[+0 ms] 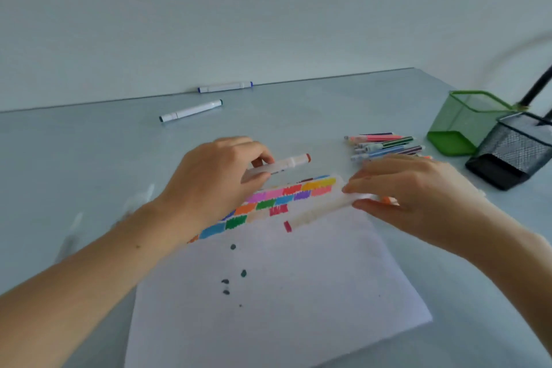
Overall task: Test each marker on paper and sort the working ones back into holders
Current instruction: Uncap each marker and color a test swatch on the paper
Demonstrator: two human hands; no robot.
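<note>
My left hand (215,176) grips a white marker with a brown-red cap (283,164), held level above the paper's far edge. My right hand (415,197) pinches another white marker (316,213) that lies slanted over the paper, its pink-red end near the sheet; it is blurred. The white paper (283,293) carries rows of coloured test patches (280,202) at its far end and a few dark dots in the middle. A pile of thin coloured markers (385,145) lies beyond my right hand. A green mesh holder (466,125) and a black mesh holder (513,152) stand at the right.
Two white markers lie far back on the table: one with green ends (191,110), one with blue ends (225,86) against the wall. A black lamp stem (537,86) rises behind the holders. Blurred pale shapes, maybe more markers, lie at the left (71,233).
</note>
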